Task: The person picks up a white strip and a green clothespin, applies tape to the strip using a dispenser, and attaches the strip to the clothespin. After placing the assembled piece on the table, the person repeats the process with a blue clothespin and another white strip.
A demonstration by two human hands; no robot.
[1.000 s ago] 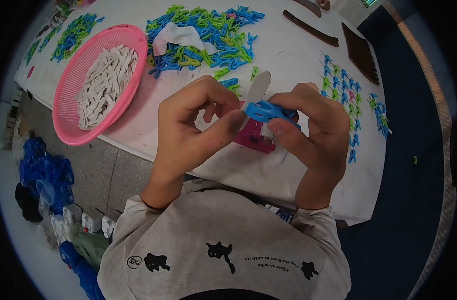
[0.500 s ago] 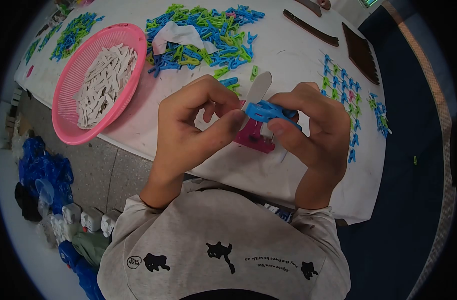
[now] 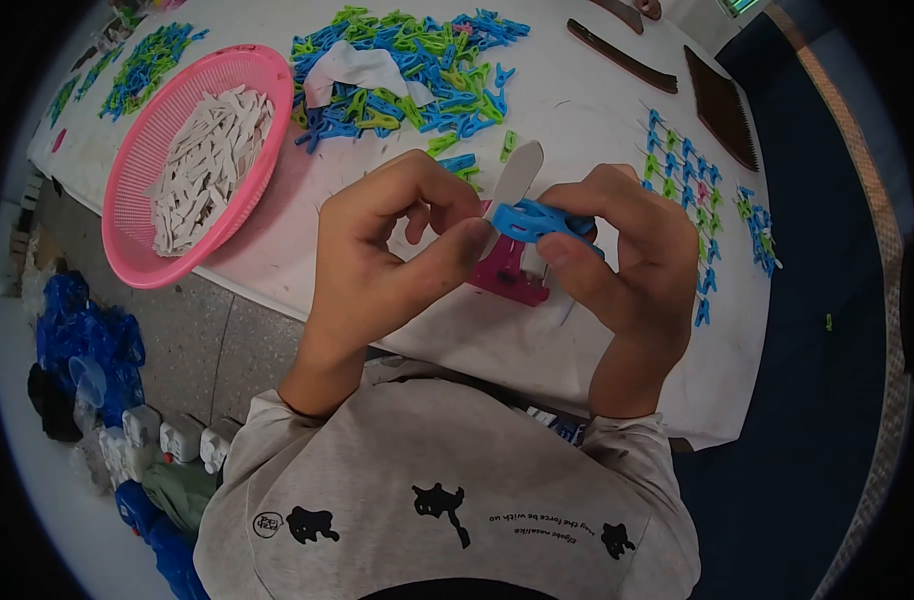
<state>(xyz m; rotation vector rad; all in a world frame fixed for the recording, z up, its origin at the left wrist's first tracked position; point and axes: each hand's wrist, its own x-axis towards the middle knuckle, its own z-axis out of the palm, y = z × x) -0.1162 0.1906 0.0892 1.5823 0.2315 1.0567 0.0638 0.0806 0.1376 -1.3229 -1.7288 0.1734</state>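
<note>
Thumb and forefinger of my left hand (image 3: 397,235) pinch a white flat strip (image 3: 518,174) with a rounded end, which stands up above the fingers. My right hand (image 3: 632,255) is closed on a blue clothespin (image 3: 542,222), its thumb below and forefinger on top. The jaw end of the clothespin meets the strip right beside my left fingertips. Below and behind both hands, a pink stand-like piece (image 3: 509,278) rests on the table, partly covered by the fingers.
A pink basket (image 3: 122,215) of white strips stands at the left. Behind lies a heap of blue and green clothespins (image 3: 457,70) with a white cloth (image 3: 362,72) on it. Rows of clothespins (image 3: 689,175) and dark brush-like pieces (image 3: 719,105) lie at the right.
</note>
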